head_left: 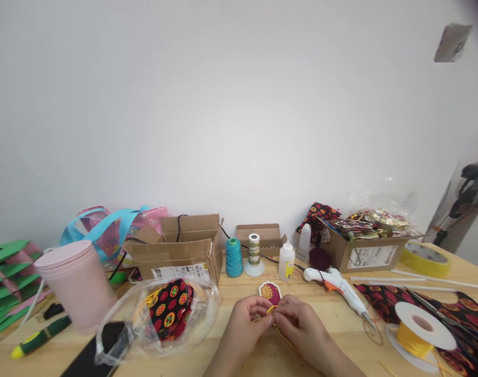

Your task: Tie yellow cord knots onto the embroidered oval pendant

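Close together at the front of the table, my left hand (pixel 250 317) and my right hand (pixel 296 320) both pinch a thin yellow cord (pixel 271 310). The cord forms a small loop between the fingertips, and a length of it hangs below my right hand. Just beyond the fingers is a small maroon patterned piece with a pale scalloped edge (pixel 270 291); my hands cover its lower part. Whether the cord is attached to that piece I cannot tell. A white spool of yellow cord (pixel 415 335) lies to the right.
Left of my hands sits a clear plastic bag with patterned fabric (pixel 171 309), near a pink lidded cup (pixel 74 283). Behind stand a cardboard box (pixel 176 254), teal thread cone (pixel 234 257) and glue bottle (pixel 286 262). A glue gun (pixel 341 290), scissors (pixel 439 313) and filled box (pixel 368 251) occupy the right.
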A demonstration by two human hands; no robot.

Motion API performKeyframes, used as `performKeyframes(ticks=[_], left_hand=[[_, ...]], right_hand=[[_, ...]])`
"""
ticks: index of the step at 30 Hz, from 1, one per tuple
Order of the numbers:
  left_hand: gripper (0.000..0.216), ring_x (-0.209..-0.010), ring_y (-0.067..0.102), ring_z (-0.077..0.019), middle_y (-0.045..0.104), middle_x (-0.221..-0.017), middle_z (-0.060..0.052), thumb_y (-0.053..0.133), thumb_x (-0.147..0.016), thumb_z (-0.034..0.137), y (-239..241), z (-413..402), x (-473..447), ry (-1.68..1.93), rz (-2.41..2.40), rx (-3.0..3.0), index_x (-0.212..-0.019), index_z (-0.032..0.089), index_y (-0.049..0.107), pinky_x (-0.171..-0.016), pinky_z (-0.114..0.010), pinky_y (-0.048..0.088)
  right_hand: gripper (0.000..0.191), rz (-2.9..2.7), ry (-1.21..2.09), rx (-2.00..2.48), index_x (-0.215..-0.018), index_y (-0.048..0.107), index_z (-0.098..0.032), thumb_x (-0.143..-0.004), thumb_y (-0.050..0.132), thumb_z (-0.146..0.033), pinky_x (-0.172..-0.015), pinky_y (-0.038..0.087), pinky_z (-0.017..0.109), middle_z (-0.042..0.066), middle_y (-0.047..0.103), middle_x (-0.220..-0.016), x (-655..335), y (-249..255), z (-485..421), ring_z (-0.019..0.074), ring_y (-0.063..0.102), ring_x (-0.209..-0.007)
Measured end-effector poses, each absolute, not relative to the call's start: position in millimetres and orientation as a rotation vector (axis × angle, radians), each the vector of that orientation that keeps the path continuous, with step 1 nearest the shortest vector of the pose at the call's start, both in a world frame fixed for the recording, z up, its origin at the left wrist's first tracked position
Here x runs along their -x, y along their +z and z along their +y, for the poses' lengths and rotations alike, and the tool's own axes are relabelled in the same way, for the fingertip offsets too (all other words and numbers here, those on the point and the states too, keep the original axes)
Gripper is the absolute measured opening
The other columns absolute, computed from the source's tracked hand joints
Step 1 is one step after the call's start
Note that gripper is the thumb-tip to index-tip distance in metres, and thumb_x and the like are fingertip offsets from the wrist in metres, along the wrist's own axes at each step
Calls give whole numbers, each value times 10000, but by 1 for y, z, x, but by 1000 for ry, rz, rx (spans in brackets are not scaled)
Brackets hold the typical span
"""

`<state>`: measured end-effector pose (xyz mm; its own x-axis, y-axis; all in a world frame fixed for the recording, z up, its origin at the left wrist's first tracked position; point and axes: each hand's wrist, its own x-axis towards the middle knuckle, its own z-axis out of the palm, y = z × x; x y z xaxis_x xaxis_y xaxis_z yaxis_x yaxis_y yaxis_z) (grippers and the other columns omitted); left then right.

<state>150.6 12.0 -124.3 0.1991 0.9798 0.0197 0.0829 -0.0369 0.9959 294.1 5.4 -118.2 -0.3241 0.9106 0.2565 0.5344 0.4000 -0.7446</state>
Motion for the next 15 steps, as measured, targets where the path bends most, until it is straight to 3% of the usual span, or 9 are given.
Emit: performKeyframes(ticks=[7,12,15], left_hand=[[269,-633,567,-157,627,-635,-22,607,-616,226,-125,10,-150,1016,1098,-1480,-857,138,530,-618,-254,404],[227,-641,565,-160,626,-667,-45,609,-621,260,-122,8,-154,1007,1073,-1454,-796,123,562,-598,-249,417],[207,-663,567,-168,629,-701,-61,629,-598,261,-124,9,-155,1020,1080,-1430,-740,117,584,-604,-254,431]], right_hand=[[183,-1838,863,1238,-606,647,-175,-697,504,-246,-531,370,210,18,525,-687,-292,-123,10,134,481,-635],[183,-1631,992,1182,-523,563,-175,-665,526,-283,-523,392,213,31,503,-754,-293,-120,10,152,488,-683],[179,-1563,1187,1011,-556,534,-190,-657,528,-338,-608,421,249,31,509,-789,-301,-107,7,171,502,-735]])
